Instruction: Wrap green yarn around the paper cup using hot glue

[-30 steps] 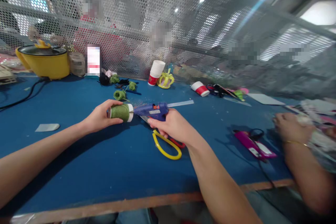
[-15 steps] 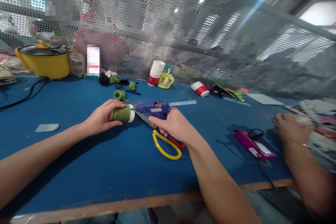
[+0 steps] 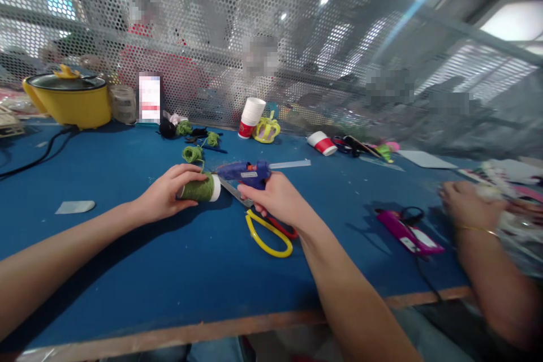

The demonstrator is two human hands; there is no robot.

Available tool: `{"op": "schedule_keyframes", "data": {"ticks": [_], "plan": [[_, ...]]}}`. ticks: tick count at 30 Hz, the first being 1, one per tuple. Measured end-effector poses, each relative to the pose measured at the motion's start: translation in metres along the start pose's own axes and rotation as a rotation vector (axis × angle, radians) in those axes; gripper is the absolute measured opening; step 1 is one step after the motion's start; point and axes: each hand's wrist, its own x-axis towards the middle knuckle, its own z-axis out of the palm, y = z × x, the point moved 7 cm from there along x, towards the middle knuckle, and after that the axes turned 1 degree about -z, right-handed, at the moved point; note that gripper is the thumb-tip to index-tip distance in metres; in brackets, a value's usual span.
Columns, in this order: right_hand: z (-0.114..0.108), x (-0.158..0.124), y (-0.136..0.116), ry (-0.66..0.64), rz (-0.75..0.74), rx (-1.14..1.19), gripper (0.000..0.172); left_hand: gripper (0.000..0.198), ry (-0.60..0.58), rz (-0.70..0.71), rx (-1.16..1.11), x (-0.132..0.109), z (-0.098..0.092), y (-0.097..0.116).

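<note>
My left hand (image 3: 165, 195) is closed round a white cup wrapped in green yarn (image 3: 201, 188), which lies on its side just above the blue table (image 3: 127, 260). In my right hand (image 3: 275, 199) I grip a blue glue gun (image 3: 245, 172), its nozzle pointing left at the top of the cup's white rim. Yellow-and-red handled scissors (image 3: 267, 229) lie on the table under my right wrist, blades pointing toward the cup.
Loose green yarn bundles (image 3: 193, 154) lie behind the cup. A yellow cooker (image 3: 68, 99) stands at the back left, and paper cups (image 3: 251, 116) and a yellow crown (image 3: 266, 130) stand by the mesh wall. A magenta glue gun (image 3: 409, 232) lies right, near another person's hands (image 3: 466, 203).
My left hand has turned the cup and lowered it slightly toward the table. The glue gun nozzle has risen from the cup's end face to above its rim.
</note>
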Motion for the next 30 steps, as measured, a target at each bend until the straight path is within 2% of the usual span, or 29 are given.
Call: {"op": "schedule_keyframes", "data": {"ticks": [13, 21, 30], "plan": [[-0.0030, -0.0023, -0.0052, 0.019, -0.012, -0.021, 0.019, 0.039, 0.025, -0.009, -0.010, 0.0004, -0.0021, -0.0023], [-0.0015, -0.0019, -0.0039, 0.015, 0.003, -0.014, 0.021, 0.037, -0.011, 0.054, 0.057, 0.0004, -0.0001, 0.0053], [-0.0037, -0.0046, -0.0063, 0.015, -0.013, -0.015, 0.022, 0.038, 0.022, -0.011, -0.019, 0.0004, -0.0034, -0.0019]]}}
